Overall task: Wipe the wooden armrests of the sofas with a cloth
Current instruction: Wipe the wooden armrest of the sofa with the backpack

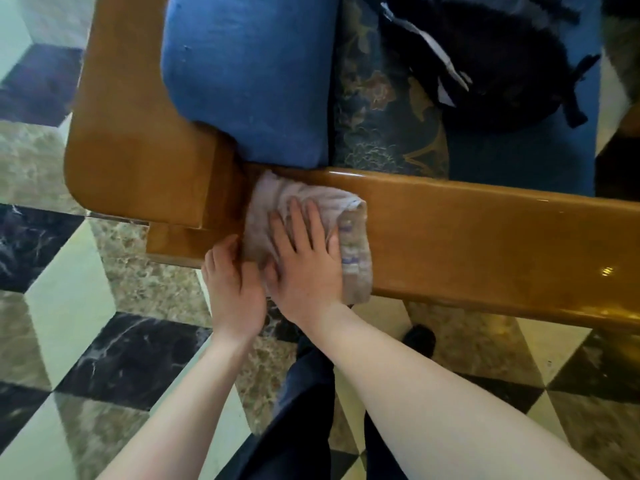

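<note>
Cloth (301, 199) under right hand (306, 261) lies against armrest's (485, 237) inner corner.

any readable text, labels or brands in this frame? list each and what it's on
None readable.
Cloth: purple marks on its folded edge, too blurred to read.
Black bag on the sofa seat: white strips, no legible text.
Wooden armrest: no markings.

Cloth (304, 199) on wooden armrest (485, 230)
</note>
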`<state>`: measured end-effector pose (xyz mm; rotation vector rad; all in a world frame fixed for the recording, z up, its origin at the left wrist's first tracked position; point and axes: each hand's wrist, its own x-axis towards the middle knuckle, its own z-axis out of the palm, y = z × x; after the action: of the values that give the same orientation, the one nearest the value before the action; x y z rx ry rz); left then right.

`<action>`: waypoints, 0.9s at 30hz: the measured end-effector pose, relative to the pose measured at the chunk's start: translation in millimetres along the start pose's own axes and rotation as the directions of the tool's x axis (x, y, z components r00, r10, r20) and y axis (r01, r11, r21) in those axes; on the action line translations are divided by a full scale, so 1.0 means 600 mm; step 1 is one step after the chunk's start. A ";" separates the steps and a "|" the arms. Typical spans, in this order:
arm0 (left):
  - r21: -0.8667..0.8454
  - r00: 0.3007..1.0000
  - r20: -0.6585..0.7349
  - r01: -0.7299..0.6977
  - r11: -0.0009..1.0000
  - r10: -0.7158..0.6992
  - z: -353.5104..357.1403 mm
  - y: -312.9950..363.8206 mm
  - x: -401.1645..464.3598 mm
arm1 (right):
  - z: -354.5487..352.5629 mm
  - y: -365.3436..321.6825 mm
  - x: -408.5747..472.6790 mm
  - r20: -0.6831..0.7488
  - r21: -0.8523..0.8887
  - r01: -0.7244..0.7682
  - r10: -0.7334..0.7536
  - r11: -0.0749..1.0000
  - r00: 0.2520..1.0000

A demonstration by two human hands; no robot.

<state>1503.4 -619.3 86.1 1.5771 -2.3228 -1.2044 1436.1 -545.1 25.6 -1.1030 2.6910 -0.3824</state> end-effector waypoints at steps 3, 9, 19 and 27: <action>0.050 0.999 0.036 0.035 0.998 -0.037 -0.001 0.013 -0.003 | -0.001 0.024 0.007 0.054 -0.031 0.242 -0.240 0.970 0.969; 0.073 0.990 0.080 0.111 0.991 -0.117 0.070 0.064 -0.054 | -0.038 0.156 -0.015 -0.027 0.064 0.351 -0.349 0.934 0.937; 0.082 0.914 0.344 -0.257 0.963 0.215 0.342 0.257 -0.215 | -0.156 0.545 -0.167 -0.068 0.006 0.021 -0.020 1.000 0.997; -0.012 0.789 0.535 -0.350 0.937 0.302 0.515 0.378 -0.329 | -0.214 0.717 -0.295 -0.141 -0.026 -0.468 0.460 0.883 0.876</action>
<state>1279.2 -251.0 86.8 0.8528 -2.8535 -1.6154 1240.9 -103.9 28.3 -0.4170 2.9764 -0.2968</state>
